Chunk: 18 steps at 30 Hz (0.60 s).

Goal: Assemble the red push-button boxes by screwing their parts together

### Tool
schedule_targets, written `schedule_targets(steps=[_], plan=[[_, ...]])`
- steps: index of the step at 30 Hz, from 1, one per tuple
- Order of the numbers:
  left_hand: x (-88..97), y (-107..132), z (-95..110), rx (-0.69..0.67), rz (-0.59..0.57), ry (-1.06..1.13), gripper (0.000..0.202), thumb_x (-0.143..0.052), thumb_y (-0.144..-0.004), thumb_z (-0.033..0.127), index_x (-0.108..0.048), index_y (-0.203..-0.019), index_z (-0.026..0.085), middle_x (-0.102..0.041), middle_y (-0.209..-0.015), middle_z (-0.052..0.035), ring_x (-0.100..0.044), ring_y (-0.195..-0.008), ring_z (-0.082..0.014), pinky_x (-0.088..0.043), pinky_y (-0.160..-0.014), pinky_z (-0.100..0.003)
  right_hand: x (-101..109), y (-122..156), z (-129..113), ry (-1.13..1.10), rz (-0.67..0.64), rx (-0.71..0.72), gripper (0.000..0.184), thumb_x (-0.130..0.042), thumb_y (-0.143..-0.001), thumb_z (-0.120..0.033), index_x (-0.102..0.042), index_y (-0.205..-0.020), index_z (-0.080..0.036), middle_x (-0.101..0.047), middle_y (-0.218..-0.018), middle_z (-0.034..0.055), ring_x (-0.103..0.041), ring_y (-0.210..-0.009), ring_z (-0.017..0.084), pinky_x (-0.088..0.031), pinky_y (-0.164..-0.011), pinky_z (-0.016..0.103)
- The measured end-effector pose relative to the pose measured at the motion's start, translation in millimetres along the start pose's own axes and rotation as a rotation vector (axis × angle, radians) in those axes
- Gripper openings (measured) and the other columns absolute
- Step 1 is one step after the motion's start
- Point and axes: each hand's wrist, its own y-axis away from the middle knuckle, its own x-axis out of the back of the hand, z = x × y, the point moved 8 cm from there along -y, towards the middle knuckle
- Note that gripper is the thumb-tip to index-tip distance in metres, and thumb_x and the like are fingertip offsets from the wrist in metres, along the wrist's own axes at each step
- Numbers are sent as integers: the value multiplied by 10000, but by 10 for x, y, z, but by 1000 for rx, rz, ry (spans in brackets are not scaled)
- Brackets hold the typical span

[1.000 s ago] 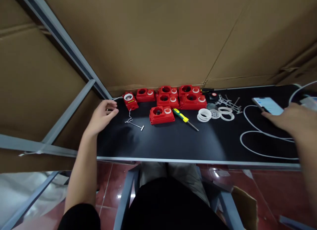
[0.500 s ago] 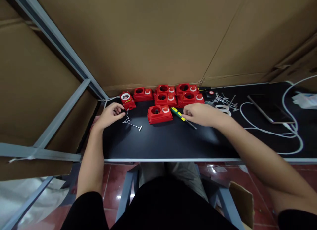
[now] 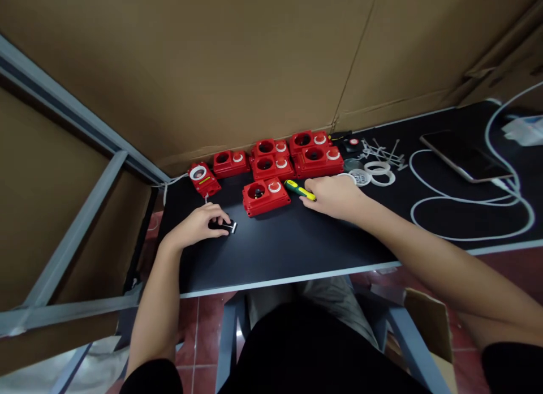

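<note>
My left hand [image 3: 202,225] is low over the table, thumb and fingers apart around a small metal T-shaped rod [image 3: 233,227]. The rod's far part is hidden under the fingers; a white cord runs from there up to a red box with a white ring [image 3: 204,179]. My right hand [image 3: 335,196] is closed on the green-and-yellow screwdriver [image 3: 300,189] near the front of its handle; the hand covers the shaft. Between my hands sits a red box with a round hole and a red knob [image 3: 266,197], close to the screwdriver's handle end.
Several similar red boxes [image 3: 316,161] line the back by the cardboard wall [image 3: 254,60]. White rings [image 3: 382,179], T-shaped rods [image 3: 392,156] and a small black piece with a red button [image 3: 352,145] lie right. Farther right are a phone [image 3: 464,156] and white cable [image 3: 462,236]. A metal frame [image 3: 80,224] stands left.
My left hand has moved forward and down from beside the ringed red box onto the T-shaped rod. My right hand stays at the screwdriver, now covering its shaft. The view has turned slightly.
</note>
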Motion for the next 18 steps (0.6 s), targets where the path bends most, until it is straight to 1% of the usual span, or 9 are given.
schedule_targets(steps=[5,8,9,11,13,14,15,17,18], plan=[[15,-4,9,-26,21,-22,475,-879,-1143,746,-940,-1178,277,-788,-1042,-58,-760,-978,-281,-622,-973,-413,31,9,-15,-4,12,-16,462,-565,-1321,-399,-834,-1582,-129,-933,-1482,258,-927,-1327,429,-501,-890,399],[15,-4,80,-53,68,-18,410,-867,-1175,687,-917,-1176,280,-794,-1071,-54,-776,-982,-268,-646,-950,-399,11,34,-40,0,14,-24,464,-539,-1346,-383,-809,-1611,-116,-908,-1538,272,-927,-1331,420,-495,-876,385],[17,-8,112,-66,103,-16,380,-859,-1187,656,-901,-1176,279,-795,-1078,-52,-777,-980,-261,-656,-941,-392,4,43,-49,1,12,-24,460,-540,-1349,-378,-804,-1615,-112,-903,-1542,276,-928,-1331,422,-495,-873,382],[25,-27,163,-84,211,-13,333,-853,-1195,605,-857,-1187,273,-799,-1100,-49,-781,-980,-252,-682,-935,-389,-4,62,-62,2,8,-22,452,-543,-1349,-365,-799,-1613,-102,-897,-1538,286,-928,-1339,434,-496,-870,382],[35,-63,172,-72,369,-14,345,-896,-1160,586,-809,-1253,266,-822,-1203,-70,-812,-1029,-262,-727,-976,-423,-2,77,-70,-1,3,-17,452,-537,-1348,-354,-797,-1610,-93,-890,-1539,295,-927,-1343,446,-497,-869,384],[19,-95,165,-58,434,-8,455,-960,-1105,603,-783,-1353,265,-832,-1305,-96,-840,-1113,-289,-755,-1035,-465,2,82,-73,-4,1,-14,455,-531,-1348,-351,-795,-1611,-91,-887,-1541,299,-927,-1343,448,-497,-869,384],[-27,-147,157,-48,462,8,627,-1029,-1043,617,-744,-1476,264,-829,-1442,-135,-863,-1254,-335,-773,-1127,-525,6,86,-75,-8,0,-11,459,-525,-1347,-349,-792,-1615,-89,-885,-1545,302,-926,-1344,449,-499,-869,384],[-180,-306,154,-36,425,29,1005,-1140,-924,621,-618,-1702,259,-751,-1724,-228,-827,-1535,-437,-728,-1325,-658,16,90,-81,-17,0,-2,468,-517,-1346,-347,-786,-1623,-83,-884,-1548,304,-925,-1342,451,-507,-874,386],[-253,-395,159,-30,396,27,1129,-1167,-896,610,-553,-1774,252,-710,-1800,-261,-791,-1626,-474,-675,-1408,-710,20,91,-84,-22,1,3,472,-515,-1344,-347,-784,-1624,-79,-886,-1542,305,-926,-1337,453,-512,-877,389]])
